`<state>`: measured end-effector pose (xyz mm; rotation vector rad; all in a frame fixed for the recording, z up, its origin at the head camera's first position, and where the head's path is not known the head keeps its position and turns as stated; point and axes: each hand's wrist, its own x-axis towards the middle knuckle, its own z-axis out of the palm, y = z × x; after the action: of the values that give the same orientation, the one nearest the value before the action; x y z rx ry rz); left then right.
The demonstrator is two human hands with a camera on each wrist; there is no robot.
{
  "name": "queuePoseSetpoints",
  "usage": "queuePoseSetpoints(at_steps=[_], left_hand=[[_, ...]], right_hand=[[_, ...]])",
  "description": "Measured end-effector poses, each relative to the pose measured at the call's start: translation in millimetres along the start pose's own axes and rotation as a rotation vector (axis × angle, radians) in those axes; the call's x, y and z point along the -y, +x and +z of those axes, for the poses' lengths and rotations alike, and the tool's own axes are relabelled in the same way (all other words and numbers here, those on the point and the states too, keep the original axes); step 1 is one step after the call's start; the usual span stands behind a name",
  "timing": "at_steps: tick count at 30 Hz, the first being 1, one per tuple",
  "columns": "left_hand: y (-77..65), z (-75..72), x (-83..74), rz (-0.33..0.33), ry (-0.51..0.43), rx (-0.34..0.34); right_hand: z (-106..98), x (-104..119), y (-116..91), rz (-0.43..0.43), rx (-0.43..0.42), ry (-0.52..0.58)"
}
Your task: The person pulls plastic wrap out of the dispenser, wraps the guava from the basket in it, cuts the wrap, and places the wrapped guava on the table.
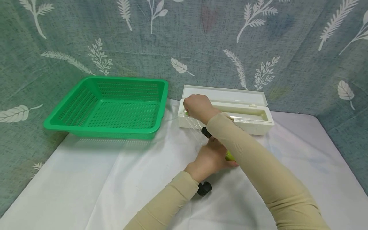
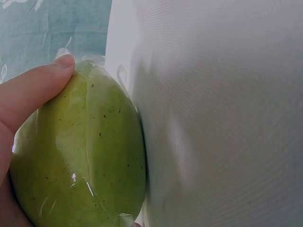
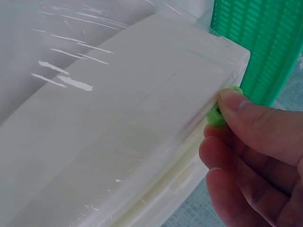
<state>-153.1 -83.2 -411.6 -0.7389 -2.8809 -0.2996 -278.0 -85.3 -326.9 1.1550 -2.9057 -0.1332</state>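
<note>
The left hand (image 1: 211,156) curls round the green fruit (image 2: 94,142), low by the white table (image 1: 115,191), and the right hand (image 1: 199,108) pinches a small green slider (image 3: 217,117) at the box's (image 1: 253,129) left end. Clear wrap (image 3: 75,84) is on the fruit and runs to the box, so cutting looks left to do. The basket (image 1: 100,131) sits near that end, with more room in front.
</note>
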Motion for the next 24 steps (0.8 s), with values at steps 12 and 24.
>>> queuePoseSetpoints(at_steps=[12, 24], left_hand=[[-0.4, -1.8, 0.1, -0.025, -0.031, 0.014], [4.7, -0.9, -2.3, -0.163, -0.19, 0.064]], right_hand=[[1, 0, 2, -0.012, -0.028, 0.039], [-2, 18, 15, -0.021, -0.018, -0.048]])
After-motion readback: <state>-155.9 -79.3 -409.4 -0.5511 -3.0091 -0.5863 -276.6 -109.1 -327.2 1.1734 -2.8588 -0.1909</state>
